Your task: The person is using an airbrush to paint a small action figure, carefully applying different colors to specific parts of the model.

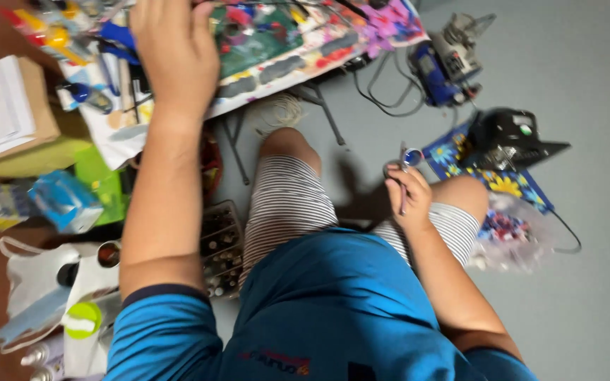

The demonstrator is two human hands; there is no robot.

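1. The left hand [174, 49] reaches up onto the paint-covered board [284, 42], back of the hand to the camera, fingers spread flat over the board's left part. It appears to grip nothing, though the fingertips run out of view at the top edge.
2. The right hand [409, 194] sits well below and to the right of the board, over the right knee. Its fingers are closed around a thin metal tool [402, 180] with a small blue round piece at its upper end.
3. The board's lower edge slopes up toward the right and overhangs a folding stand [319, 113], whose dark legs splay on the grey floor [587, 92].
4. Left of the board, things crowd close: paint tubes and bottles [72, 35], a cardboard box with white paper [8, 106], a green box [97, 176] below it, and a blue-and-white carton [65, 201].
5. Below the board, beside the left forearm, lies a compartment tray of small parts [222, 247].
6. Right of the board stand a blue power tool with cords [439, 67] and a black machine [506, 134] on a flowered cloth [495, 180].
7. Beyond those, the floor lies open toward the right edge.
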